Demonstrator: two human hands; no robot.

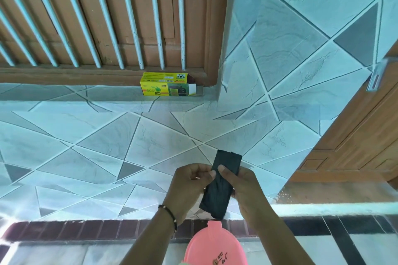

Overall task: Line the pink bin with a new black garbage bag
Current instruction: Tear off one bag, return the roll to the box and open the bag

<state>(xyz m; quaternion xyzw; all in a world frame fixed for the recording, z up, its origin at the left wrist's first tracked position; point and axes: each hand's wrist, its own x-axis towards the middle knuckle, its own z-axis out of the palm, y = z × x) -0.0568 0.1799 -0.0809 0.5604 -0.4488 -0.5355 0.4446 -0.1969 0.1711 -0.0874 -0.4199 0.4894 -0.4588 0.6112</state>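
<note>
A folded black garbage bag (221, 185), a flat narrow strip, is held upright in front of the tiled wall. My left hand (189, 185) pinches its left edge near the top with thumb and fingers. My right hand (243, 187) grips the bag from the right, thumb pressed on its front face. Below my wrists, at the bottom edge of the view, the pink bin (211, 247) shows only its round pink lid with a small tab and some printed writing. The bin's body is hidden.
A yellow garbage-bag box (170, 84) lies on the tiled window ledge, its right flap open. Above it is a wooden window with pale bars (129, 17). A wooden door (355, 135) stands at the right. Tiled floor with a dark border runs along the bottom.
</note>
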